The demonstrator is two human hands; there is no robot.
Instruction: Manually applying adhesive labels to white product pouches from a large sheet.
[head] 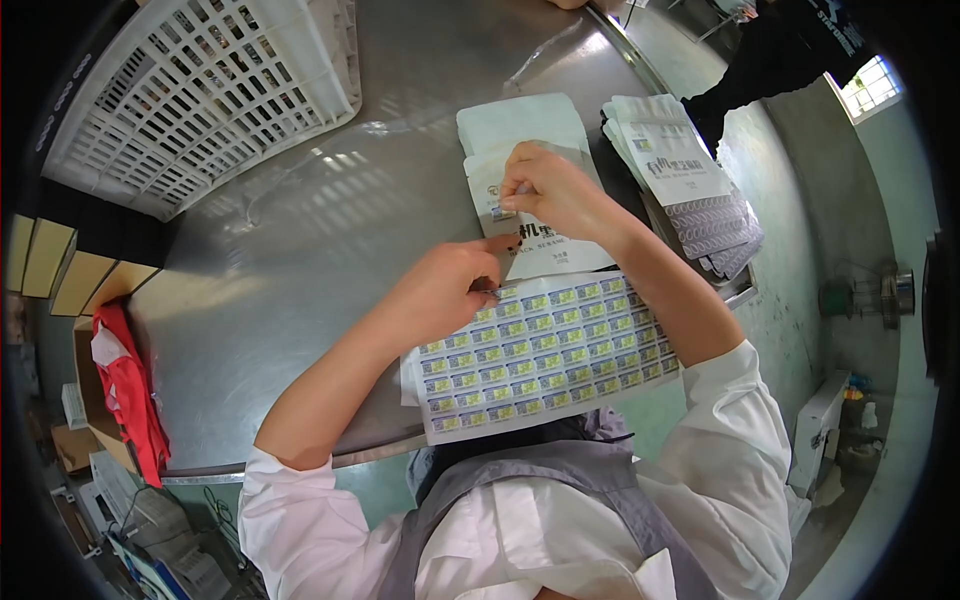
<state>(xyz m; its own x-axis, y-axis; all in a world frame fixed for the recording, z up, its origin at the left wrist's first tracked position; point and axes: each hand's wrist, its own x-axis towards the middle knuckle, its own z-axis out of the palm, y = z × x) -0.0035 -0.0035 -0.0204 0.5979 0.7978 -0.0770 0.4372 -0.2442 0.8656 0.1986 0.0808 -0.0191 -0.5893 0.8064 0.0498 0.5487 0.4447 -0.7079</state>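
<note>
My right hand (544, 184) is over a white printed pouch (555, 259), its thumb and fingertips pinched at a small sticker label (502, 213) on the pouch's front. My left hand (461, 281) points its index finger at the pouch's dark lettering, while its thumb and curled fingers meet at the top edge of a sheet of small sticker labels (525, 367). The sheet lies at the table's near edge and overhangs it. More pale pouches (521, 120) lie under and beyond the printed one. To the right, a stack of printed pouches (667, 150) lies fanned out.
A white slatted plastic crate (217, 90) stands at the far left of the steel table (300, 300). Yellowish boxes (82, 277) and a red cloth (127, 397) are by the left edge. Clear plastic film (544, 52) lies at the back. A black fabric item (772, 67) is at upper right.
</note>
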